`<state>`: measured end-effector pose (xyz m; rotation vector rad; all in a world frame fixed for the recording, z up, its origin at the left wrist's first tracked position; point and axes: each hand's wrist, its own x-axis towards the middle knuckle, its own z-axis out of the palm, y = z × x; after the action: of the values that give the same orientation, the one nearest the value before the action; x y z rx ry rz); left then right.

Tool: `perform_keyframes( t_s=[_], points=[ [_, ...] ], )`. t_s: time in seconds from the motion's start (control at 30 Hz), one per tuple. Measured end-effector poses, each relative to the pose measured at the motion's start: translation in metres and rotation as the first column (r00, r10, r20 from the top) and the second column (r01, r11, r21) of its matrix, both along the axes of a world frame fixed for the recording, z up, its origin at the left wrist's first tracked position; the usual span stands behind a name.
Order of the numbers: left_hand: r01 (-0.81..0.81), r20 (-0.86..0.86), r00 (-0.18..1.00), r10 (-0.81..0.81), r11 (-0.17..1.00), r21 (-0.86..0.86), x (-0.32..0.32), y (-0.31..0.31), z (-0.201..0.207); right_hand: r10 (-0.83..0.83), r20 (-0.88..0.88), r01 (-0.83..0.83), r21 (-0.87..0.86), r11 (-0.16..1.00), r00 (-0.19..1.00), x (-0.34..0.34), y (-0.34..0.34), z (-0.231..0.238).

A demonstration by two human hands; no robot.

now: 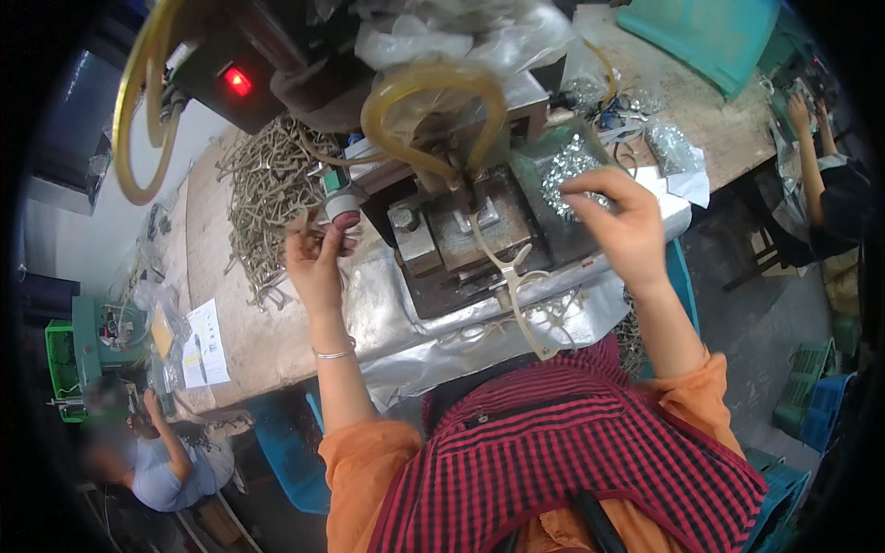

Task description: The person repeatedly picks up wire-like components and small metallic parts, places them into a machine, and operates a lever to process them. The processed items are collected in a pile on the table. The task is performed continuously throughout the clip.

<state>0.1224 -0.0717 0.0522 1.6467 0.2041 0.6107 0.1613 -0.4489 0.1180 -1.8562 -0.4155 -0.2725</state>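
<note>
My left hand (316, 261) is beside a round button with a red centre (345, 221) on the machine's left side. Its fingers are curled; I cannot make out what they hold. My right hand (627, 226) is raised with thumb and forefinger close together, over a heap of small shiny silver pieces (570, 170). Anything in that pinch is too small to name. Between my hands, a pale forked metal piece (513, 275) has its upper end at the die of the bench press (484, 226). Its long arm slants toward me, touched by neither hand.
Tan bent metal pieces (263, 212) are heaped on the table's left. Yellowish hoses (369, 111) loop over the press; a red light (237, 81) glows. A teal bin (701, 37) stands far right. Blue bins (286, 452) are below. People work on both sides.
</note>
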Motion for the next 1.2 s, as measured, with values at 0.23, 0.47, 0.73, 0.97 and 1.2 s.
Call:
perform_keyframes(
  t_s=[0.23, 0.47, 0.73, 0.97, 1.2],
  points=[
    [-0.128, -0.147, 0.986, 0.072, 0.898, -0.422, -0.021, -0.027, -0.026, 0.259, -0.168, -0.181, 0.377, 0.909, 0.951, 0.011, 0.07, 0.005],
    [0.078, 0.612, 0.767, -0.193, 0.975, 0.21, -0.036, -0.093, 0.123, 0.32, -0.178, -0.202, 0.479, 0.854, 0.931, 0.005, 0.077, 0.015],
    [0.625, 0.35, 0.752, -0.558, 0.773, -0.11, -0.063, -0.128, 0.143, 0.295, -0.173, -0.17, 0.512, 0.842, 0.94, -0.022, 0.075, 0.026],
    [0.269, -0.098, 0.54, -0.836, 0.282, -0.921, -0.043, -0.168, 0.118, -0.231, 0.279, 0.356, -0.592, 0.723, 0.932, 0.037, -0.009, -0.066],
    [0.258, -0.091, 0.564, -0.82, 0.28, -0.925, -0.043, -0.17, 0.112, -0.005, 0.388, 0.206, -0.477, 0.854, 0.921, 0.04, -0.002, -0.071]
  ],
)
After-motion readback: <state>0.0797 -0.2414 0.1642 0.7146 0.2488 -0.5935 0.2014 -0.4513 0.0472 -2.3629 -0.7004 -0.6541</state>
